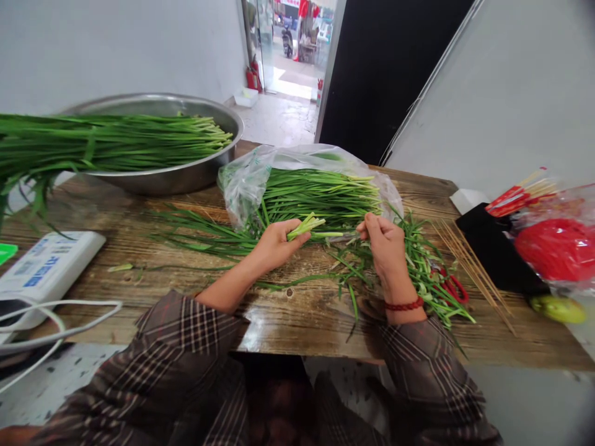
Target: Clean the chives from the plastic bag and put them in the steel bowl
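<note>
My left hand [279, 243] is closed around a small bunch of garlic chives [307, 226], pale cut ends pointing right and green leaves trailing left over the table. One stalk sticks out farther than the others toward my right hand [385, 241]. That hand is pinched, thumb against fingers, just right of the stalk's end; what it holds, if anything, is too small to make out. Behind both hands more garlic chives [320, 193] lie in an open clear plastic bag [242, 186]. Beside and under my right wrist spreads a heap of trimmed leaf scraps [418, 266].
At the left a steel basin [171, 179] bears a large tied bundle of chives [139, 142]. A white device [46, 266] with cables stands in front. Red-handled scissors [454, 288], thin wooden skewers [478, 279] and a black box [502, 254] are on the right of the wooden table [279, 316].
</note>
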The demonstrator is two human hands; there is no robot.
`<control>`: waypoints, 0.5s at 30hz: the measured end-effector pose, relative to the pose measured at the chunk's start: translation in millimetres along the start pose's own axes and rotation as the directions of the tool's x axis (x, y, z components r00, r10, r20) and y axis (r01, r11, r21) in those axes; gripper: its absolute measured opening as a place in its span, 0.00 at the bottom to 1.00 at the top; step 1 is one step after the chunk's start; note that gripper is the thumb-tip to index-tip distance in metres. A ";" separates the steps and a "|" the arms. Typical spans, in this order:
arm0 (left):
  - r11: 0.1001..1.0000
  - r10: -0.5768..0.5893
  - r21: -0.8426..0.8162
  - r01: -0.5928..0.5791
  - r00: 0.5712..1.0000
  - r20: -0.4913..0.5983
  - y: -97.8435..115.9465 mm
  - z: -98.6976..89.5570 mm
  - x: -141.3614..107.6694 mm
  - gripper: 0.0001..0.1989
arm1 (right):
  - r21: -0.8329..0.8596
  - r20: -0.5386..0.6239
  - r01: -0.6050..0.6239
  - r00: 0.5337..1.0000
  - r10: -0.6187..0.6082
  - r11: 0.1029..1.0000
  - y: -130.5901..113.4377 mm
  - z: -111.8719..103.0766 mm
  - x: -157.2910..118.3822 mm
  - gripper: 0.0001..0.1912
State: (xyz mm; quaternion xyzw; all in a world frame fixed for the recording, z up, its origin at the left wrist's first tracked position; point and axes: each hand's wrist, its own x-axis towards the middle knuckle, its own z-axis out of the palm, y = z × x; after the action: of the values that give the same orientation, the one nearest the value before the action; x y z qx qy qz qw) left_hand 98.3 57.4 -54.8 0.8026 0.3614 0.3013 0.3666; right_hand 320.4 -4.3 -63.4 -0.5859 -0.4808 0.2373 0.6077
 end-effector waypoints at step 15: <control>0.994 0.099 0.042 -0.099 0.995 0.001 0.0 -1.8 -2.4 0.08 | -0.073 0.278 0.097 0.958 -0.073 0.993 -9.9 13.1 -11.4 0.09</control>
State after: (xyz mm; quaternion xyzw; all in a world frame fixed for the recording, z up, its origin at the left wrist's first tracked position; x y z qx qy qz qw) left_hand 95.6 56.2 -54.3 0.8269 0.3275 0.3119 0.3342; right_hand 301.5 -9.7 -59.5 -0.5516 -0.5950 0.2691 0.5190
